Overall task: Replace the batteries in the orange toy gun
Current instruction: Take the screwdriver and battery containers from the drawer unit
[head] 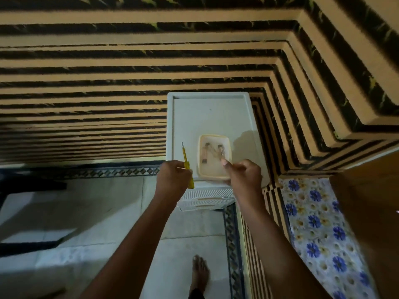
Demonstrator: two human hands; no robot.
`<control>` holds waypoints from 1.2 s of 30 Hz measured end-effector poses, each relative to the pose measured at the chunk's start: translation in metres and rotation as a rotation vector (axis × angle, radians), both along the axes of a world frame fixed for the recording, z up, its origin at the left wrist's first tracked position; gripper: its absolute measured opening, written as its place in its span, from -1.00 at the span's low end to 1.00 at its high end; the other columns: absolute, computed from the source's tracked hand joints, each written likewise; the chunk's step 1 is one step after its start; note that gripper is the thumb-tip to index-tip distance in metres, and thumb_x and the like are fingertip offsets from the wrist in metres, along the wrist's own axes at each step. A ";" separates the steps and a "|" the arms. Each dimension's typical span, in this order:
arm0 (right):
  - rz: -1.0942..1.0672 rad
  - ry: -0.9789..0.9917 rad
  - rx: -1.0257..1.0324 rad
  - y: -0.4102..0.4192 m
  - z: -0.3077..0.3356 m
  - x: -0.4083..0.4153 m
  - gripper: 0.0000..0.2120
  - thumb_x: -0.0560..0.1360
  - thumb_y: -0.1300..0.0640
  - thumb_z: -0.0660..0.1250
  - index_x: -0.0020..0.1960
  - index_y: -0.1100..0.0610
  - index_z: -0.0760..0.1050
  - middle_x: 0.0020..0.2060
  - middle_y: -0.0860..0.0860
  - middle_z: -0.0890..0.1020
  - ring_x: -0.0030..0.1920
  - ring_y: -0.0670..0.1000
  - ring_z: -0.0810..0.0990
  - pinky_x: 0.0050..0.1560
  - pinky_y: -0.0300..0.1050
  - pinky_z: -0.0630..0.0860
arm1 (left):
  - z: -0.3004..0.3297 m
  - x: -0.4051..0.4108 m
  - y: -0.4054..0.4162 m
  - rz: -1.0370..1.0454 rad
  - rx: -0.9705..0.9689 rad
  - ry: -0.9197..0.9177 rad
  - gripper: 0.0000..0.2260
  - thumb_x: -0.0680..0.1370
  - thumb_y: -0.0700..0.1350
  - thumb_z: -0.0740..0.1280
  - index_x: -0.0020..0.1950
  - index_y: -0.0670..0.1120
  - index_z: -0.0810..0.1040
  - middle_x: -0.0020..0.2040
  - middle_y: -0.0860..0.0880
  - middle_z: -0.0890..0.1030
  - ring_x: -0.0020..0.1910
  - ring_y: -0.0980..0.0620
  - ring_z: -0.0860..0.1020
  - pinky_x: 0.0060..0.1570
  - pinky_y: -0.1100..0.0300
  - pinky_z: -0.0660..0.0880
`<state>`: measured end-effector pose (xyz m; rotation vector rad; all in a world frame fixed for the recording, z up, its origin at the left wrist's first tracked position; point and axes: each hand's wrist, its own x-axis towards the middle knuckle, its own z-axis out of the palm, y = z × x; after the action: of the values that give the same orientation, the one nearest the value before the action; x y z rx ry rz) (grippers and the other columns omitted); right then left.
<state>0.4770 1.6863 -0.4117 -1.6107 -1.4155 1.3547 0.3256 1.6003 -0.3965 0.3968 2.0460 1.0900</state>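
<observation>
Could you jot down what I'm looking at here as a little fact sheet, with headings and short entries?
Setting: white plastic drawer unit against a striped wall
Left hand: grips a yellow screwdriver, tip pointing away from the person
Right hand: holds the near edge of a shallow tray
In the tray: batteries, count unclear
Toy gun: not in view
Floor: pale tiles, one bare foot

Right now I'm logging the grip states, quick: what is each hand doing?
Left hand: grips a yellow screwdriver, tip pointing away.
Right hand: holds the near edge of the translucent plastic container, thumb on its rim.
</observation>
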 end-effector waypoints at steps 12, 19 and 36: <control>0.391 0.180 -0.011 -0.239 0.062 -0.053 -0.64 0.34 -0.18 0.54 -0.40 -0.08 0.41 -0.43 -0.13 0.47 -0.28 -0.01 0.47 -0.18 0.09 0.52 | 0.076 -0.023 -0.291 0.316 0.141 0.043 -0.97 0.59 -0.28 0.42 -0.05 -0.19 0.62 -0.17 -0.16 0.67 -0.25 -0.04 0.73 -0.19 -0.08 0.71; 0.622 0.118 0.007 -0.431 0.090 -0.076 -0.71 0.50 0.09 0.53 -0.22 0.22 0.50 -0.21 0.10 0.71 -0.12 0.14 0.72 -0.09 0.15 0.68 | 0.095 -0.017 -0.511 0.569 0.177 0.022 -0.89 0.62 -0.20 0.39 -0.02 -0.24 0.62 -0.16 -0.23 0.67 -0.21 -0.08 0.75 -0.18 -0.10 0.71; 0.902 0.167 -0.049 -0.735 0.064 -0.219 -0.63 0.48 0.05 0.55 -0.32 0.11 0.41 -0.40 -0.04 0.54 -0.34 0.00 0.49 -0.24 -0.01 0.48 | 0.078 -0.106 -0.846 0.846 0.037 0.078 -0.80 0.41 0.11 0.45 -0.16 0.00 0.69 -0.26 0.02 0.70 -0.17 -0.12 0.71 -0.08 -0.19 0.68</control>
<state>0.2576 0.9514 -0.3473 -0.8333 -2.1171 1.9462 0.2195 0.7542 -0.3185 -0.4751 2.3158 1.6056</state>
